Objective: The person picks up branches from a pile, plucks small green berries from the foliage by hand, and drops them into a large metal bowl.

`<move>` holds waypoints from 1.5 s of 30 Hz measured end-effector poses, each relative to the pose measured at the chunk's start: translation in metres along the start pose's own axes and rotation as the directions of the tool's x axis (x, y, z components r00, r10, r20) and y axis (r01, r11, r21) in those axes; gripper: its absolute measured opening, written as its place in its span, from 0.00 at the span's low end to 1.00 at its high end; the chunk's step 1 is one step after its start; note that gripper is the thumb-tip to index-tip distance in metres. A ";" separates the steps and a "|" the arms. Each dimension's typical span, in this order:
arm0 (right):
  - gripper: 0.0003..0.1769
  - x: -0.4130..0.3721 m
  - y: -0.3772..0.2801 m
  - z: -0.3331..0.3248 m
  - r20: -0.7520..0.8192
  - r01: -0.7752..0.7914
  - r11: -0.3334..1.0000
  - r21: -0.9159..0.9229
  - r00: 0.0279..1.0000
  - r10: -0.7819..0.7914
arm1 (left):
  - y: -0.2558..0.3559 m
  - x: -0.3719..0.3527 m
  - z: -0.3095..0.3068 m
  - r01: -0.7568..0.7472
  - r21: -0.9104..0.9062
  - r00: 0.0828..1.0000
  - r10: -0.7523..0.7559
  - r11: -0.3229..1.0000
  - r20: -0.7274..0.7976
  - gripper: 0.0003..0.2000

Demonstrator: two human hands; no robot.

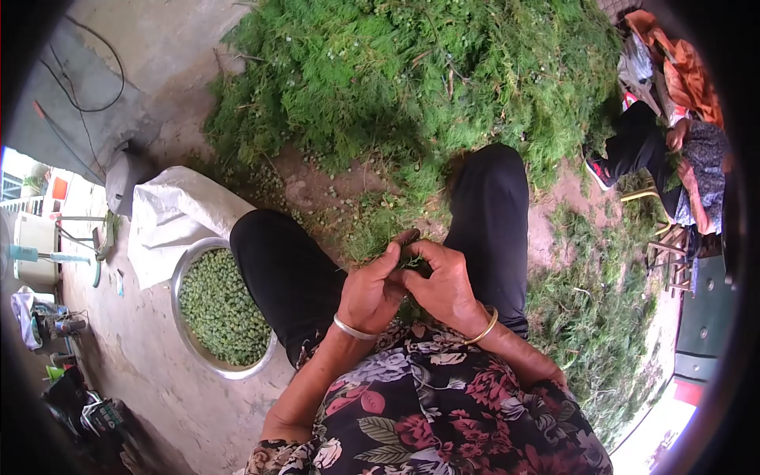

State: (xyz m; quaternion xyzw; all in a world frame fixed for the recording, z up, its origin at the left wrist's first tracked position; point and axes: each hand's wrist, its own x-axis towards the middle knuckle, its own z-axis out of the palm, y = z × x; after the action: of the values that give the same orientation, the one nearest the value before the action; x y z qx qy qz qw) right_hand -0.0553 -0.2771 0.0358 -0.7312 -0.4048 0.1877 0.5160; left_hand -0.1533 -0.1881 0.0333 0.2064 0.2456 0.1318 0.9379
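My left hand and my right hand meet in front of my lap, fingers bent and pressed together around a small green sprig. Both hands touch the sprig, and part of it is hidden by the fingers. Beyond my knees lies a large heap of green leafy branches. To the left of my leg, a round metal basin holds many small green berries.
A white sack lies beside the basin. Loose sprigs cover the ground at right. Another person sits at the far right near an orange cloth. A dark cable hangs at upper left.
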 end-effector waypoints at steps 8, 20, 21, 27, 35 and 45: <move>0.13 0.000 0.001 -0.011 0.089 0.077 0.992 0.095 0.992 -0.086 | 0.000 0.004 -0.007 0.034 -0.138 0.999 -0.029 0.990 0.040 0.22; 0.09 0.001 0.000 -0.002 0.013 0.098 0.994 0.059 0.995 -0.098 | -0.006 0.004 0.000 0.057 -0.131 0.998 -0.059 0.990 -0.010 0.19; 0.08 0.001 0.001 -0.002 -0.005 0.073 0.995 0.061 0.997 -0.073 | -0.005 0.003 0.003 0.051 -0.128 0.999 -0.053 0.990 -0.011 0.19; 0.06 0.004 -0.006 -0.015 0.060 -0.089 0.976 0.197 0.995 0.079 | 0.005 -0.008 0.021 0.036 0.195 0.922 0.043 0.980 -0.385 0.10; 0.07 0.003 -0.001 -0.007 -0.066 -0.005 0.998 -0.064 0.998 0.000 | -0.019 -0.001 0.006 -0.392 0.590 0.819 0.560 0.706 -0.126 0.08; 0.07 0.006 -0.002 -0.065 0.375 -0.538 0.423 0.729 0.831 0.410 | 0.014 0.010 -0.022 -0.053 -0.215 0.965 -0.005 0.975 -0.261 0.10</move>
State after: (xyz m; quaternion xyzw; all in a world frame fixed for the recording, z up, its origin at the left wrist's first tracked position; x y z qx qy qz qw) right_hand -0.0074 -0.3110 0.0645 -0.4801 -0.0845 0.5394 0.6866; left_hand -0.1583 -0.1652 0.0184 0.0851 0.3476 0.1958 0.9130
